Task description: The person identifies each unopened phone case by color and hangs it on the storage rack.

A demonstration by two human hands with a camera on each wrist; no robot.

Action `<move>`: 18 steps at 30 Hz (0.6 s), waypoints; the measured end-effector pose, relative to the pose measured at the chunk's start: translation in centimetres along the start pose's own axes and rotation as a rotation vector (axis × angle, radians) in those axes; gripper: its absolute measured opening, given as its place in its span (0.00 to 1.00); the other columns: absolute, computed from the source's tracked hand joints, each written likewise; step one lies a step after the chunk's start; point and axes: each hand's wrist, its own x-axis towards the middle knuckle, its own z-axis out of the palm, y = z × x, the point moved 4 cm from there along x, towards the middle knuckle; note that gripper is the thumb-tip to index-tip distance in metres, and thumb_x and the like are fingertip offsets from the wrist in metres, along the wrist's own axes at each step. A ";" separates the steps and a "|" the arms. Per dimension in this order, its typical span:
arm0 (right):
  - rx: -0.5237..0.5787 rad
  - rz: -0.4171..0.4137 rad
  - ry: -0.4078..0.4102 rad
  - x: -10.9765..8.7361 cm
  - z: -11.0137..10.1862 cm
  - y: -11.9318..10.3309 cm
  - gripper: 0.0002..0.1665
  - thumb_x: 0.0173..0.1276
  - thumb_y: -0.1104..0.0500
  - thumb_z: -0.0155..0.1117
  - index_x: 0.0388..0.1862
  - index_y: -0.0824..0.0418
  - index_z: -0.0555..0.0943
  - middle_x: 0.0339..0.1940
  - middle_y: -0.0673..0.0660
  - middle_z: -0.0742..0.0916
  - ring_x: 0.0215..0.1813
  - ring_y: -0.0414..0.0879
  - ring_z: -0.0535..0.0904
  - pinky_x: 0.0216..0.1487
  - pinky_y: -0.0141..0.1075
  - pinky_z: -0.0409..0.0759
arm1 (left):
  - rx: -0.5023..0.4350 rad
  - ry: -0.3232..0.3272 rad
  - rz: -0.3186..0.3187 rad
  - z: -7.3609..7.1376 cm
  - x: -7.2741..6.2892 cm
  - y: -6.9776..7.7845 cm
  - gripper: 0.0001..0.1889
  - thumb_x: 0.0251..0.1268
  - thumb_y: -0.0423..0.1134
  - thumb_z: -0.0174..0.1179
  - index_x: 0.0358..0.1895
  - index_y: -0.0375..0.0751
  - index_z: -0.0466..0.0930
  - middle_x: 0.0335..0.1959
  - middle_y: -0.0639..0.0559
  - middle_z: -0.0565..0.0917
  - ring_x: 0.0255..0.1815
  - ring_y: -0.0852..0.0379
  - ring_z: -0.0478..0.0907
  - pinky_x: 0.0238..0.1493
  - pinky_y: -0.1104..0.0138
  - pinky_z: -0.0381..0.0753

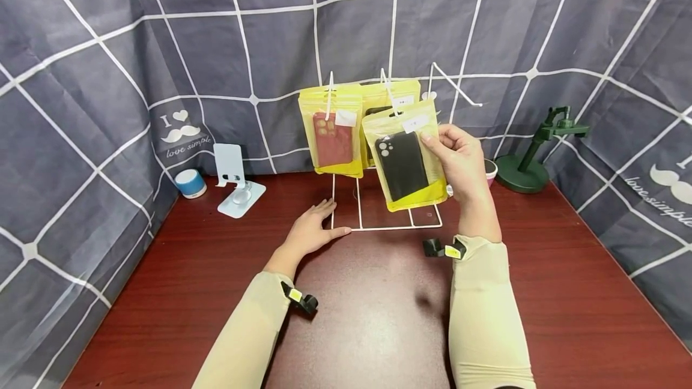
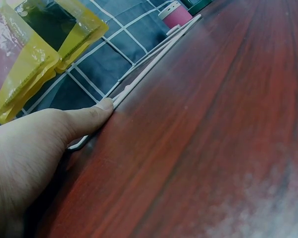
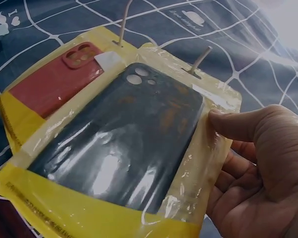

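My right hand [image 1: 459, 158] pinches the right edge of a yellow clear-front bag holding a black phone case [image 1: 401, 164]. In the right wrist view the tip of a white hook [image 3: 201, 59] pokes out through the bag's hang hole. Another yellow bag with a black case hangs behind it, mostly hidden. To the left, bags with a red phone case [image 1: 332, 140] hang from another hook. My left hand [image 1: 310, 230] rests at the front left corner of the white wire rack's base [image 1: 389, 229], its thumb [image 2: 92, 116] touching the wire.
A third hook [image 1: 456, 86] at the right of the rack carries nothing. Left of the rack are a light phone stand [image 1: 238, 188] and a blue-and-white cylinder [image 1: 190, 183]. A green stand [image 1: 527, 164] and a partly hidden pink-and-white cylinder [image 1: 490, 171] are at the right.
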 end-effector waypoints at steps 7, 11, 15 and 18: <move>0.010 0.028 -0.102 0.5 0.5 1.6 0.11 0.69 0.62 0.70 0.45 0.67 0.83 0.36 0.57 0.90 0.35 0.47 0.87 0.38 0.36 0.87 | -0.005 0.002 0.002 0.0 0.0 0.0 0.51 0.57 0.75 0.59 0.75 0.41 0.68 0.76 0.47 0.66 0.78 0.51 0.59 0.78 0.60 0.56; -0.032 0.075 -0.205 0.6 0.8 3.4 0.19 0.67 0.63 0.71 0.56 0.66 0.81 0.44 0.60 0.90 0.44 0.50 0.89 0.48 0.38 0.86 | -0.001 0.004 0.008 0.1 0.0 0.0 0.51 0.56 0.75 0.59 0.74 0.41 0.68 0.76 0.48 0.66 0.78 0.52 0.59 0.78 0.61 0.55; -0.075 0.134 -0.274 0.8 1.0 5.6 0.23 0.66 0.62 0.72 0.58 0.67 0.81 0.48 0.61 0.90 0.48 0.52 0.88 0.52 0.40 0.85 | 0.002 0.005 0.010 0.1 0.0 0.0 0.51 0.56 0.76 0.59 0.75 0.41 0.68 0.76 0.48 0.66 0.78 0.52 0.59 0.78 0.61 0.55; -0.121 0.167 -0.288 0.9 0.7 7.2 0.21 0.66 0.60 0.73 0.56 0.66 0.83 0.47 0.58 0.90 0.48 0.48 0.87 0.53 0.40 0.85 | -0.009 0.005 0.003 0.1 0.0 -0.1 0.51 0.56 0.76 0.59 0.75 0.41 0.68 0.76 0.47 0.66 0.78 0.50 0.59 0.78 0.59 0.56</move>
